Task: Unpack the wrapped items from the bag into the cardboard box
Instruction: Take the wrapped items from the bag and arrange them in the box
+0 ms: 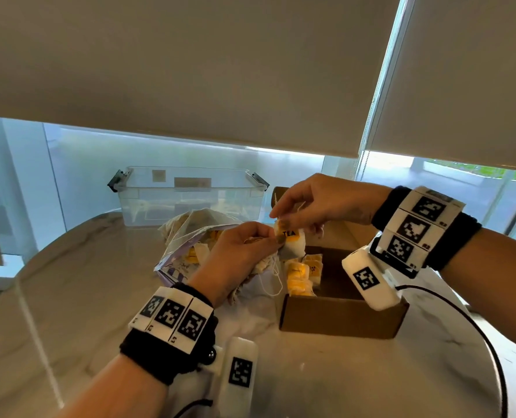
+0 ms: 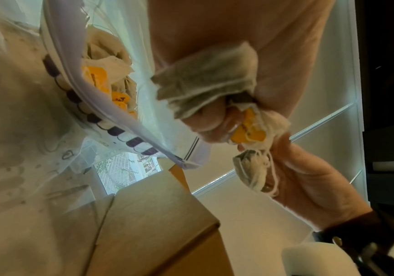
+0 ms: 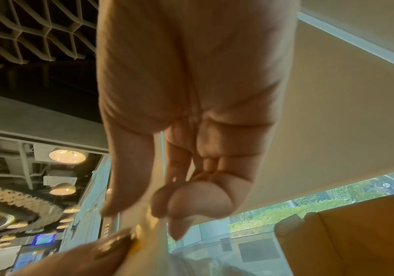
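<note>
Both hands hold a clump of tea bags above the gap between bag and box. My left hand (image 1: 252, 241) grips a tea bag (image 1: 293, 244) with a yellow tag marked TEA; in the left wrist view its fingers curl round a crumpled tea bag (image 2: 205, 78). My right hand (image 1: 296, 211) pinches the top of the tea bag from above, and a second tea bag (image 2: 250, 171) dangles by its string. The clear plastic bag (image 1: 187, 236) with purple print lies on the table, holding more tea bags. The open cardboard box (image 1: 341, 315) holds several yellow-tagged tea bags (image 1: 300, 276).
A clear plastic tub (image 1: 190, 194) with black latches stands at the back of the round marble table (image 1: 69, 297). A black cable (image 1: 474, 327) runs over the table at the right. Window blinds hang behind.
</note>
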`<move>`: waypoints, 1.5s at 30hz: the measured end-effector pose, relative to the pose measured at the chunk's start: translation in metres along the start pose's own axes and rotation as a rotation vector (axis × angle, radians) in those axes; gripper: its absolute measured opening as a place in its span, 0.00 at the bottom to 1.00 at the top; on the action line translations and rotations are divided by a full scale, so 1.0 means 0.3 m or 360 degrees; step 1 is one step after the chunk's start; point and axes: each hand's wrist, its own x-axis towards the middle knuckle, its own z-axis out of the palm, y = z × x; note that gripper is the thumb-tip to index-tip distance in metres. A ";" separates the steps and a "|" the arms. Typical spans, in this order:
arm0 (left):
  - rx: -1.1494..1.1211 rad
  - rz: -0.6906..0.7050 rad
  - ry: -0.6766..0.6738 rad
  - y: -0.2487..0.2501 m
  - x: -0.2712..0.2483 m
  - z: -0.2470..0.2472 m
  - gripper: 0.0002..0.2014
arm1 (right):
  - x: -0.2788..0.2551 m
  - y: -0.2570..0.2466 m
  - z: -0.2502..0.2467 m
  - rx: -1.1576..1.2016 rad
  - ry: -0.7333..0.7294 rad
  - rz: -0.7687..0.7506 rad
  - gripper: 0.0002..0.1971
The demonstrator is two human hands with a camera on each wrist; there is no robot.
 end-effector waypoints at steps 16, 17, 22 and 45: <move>0.0574 -0.0281 -0.0550 -0.050 0.007 0.009 0.09 | 0.110 0.164 -0.003 -0.0561 -0.0702 0.0888 0.05; 0.0582 -0.0280 -0.0564 -0.049 0.007 0.008 0.10 | 0.119 0.170 0.007 -0.0575 -0.0759 0.0934 0.04; 0.0612 -0.0252 -0.0576 -0.057 0.014 0.003 0.11 | 0.159 0.190 0.053 -0.0531 -0.0791 0.0997 0.05; 0.0537 -0.0213 -0.0574 -0.058 0.021 0.004 0.09 | 0.109 0.191 -0.009 -0.0369 -0.0485 0.0873 0.13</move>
